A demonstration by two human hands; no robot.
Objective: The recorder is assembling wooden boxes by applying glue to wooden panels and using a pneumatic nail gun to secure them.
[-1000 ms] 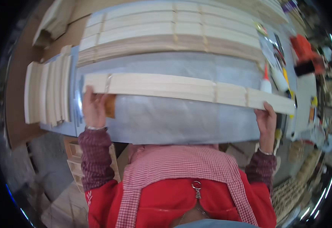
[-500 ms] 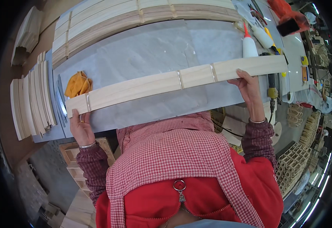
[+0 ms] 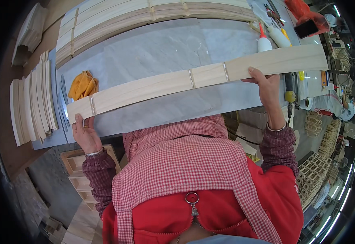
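A long pale wooden board (image 3: 145,89) with three narrow grooves across it is held up over the grey tabletop (image 3: 153,49), its right end higher than its left. My left hand (image 3: 86,134) grips its left end near the lower edge, thumb on the face. My right hand (image 3: 265,86) holds the lower edge right of the pair of grooves, thumb on the face and fingers behind. Both hands are closed on the board. A crumpled orange cloth (image 3: 82,85) lies just behind the board's left end.
Grooved boards (image 3: 116,26) are stacked along the far side. More wooden strips (image 3: 33,103) stand at the left. White glue bottles (image 3: 264,44), tools and a dark phone (image 3: 306,29) sit at the far right. A wooden crate (image 3: 80,183) stands below the table's left front.
The board's right end has risen and shifted right, nearer to me in view, as it tilts up. My right hand has moved up slightly with it. Both hands keep their hold.
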